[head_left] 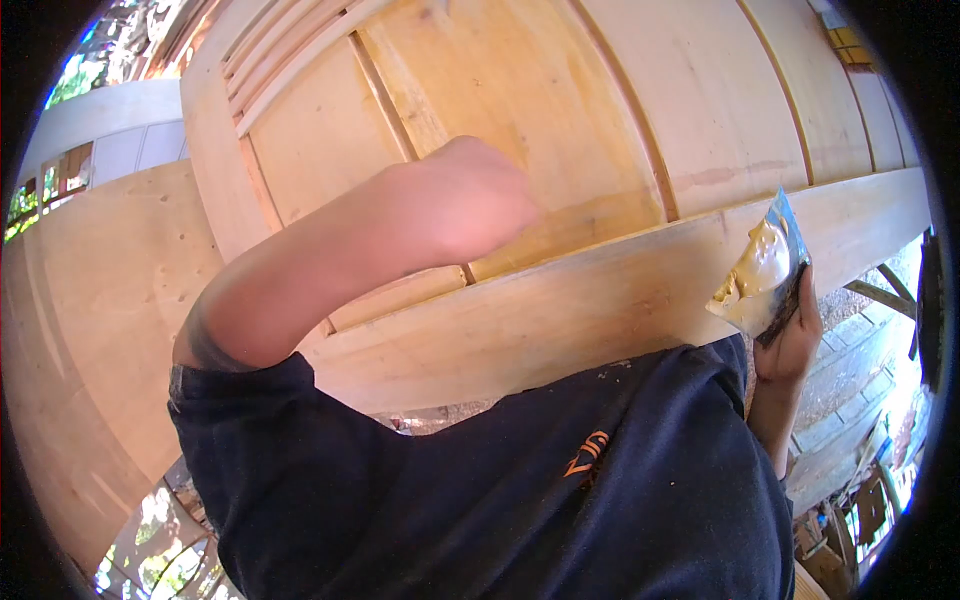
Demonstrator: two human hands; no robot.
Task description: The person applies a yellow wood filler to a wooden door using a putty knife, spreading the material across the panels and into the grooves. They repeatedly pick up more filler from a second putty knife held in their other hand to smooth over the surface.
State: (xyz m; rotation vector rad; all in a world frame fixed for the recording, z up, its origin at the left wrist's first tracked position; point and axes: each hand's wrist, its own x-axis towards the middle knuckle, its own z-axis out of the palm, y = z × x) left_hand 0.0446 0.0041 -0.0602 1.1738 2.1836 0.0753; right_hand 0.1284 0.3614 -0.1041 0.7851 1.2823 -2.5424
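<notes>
My left hand (485, 200) is over the pale wooden panel (520, 110), with its forearm reaching across from the left. It is smeared by motion and its fingers are hidden, so what it holds, if anything, cannot be seen. At the right, my right hand (790, 345) grips a thin bluish sheet (787, 228) bearing a lump of glossy yellowish paste (763, 262). The sheet is held up just in front of the panel's long edge board (560, 300). Yellowish, damp-looking patches show on the panel around my left hand.
Narrow slats (290, 55) fill the panel's upper left part. A broad plywood sheet (110, 300) lies at the far left. Beyond my right hand are paving (850, 350) and scattered wood pieces (870, 515) on the ground. My dark shirt (500, 480) fills the bottom.
</notes>
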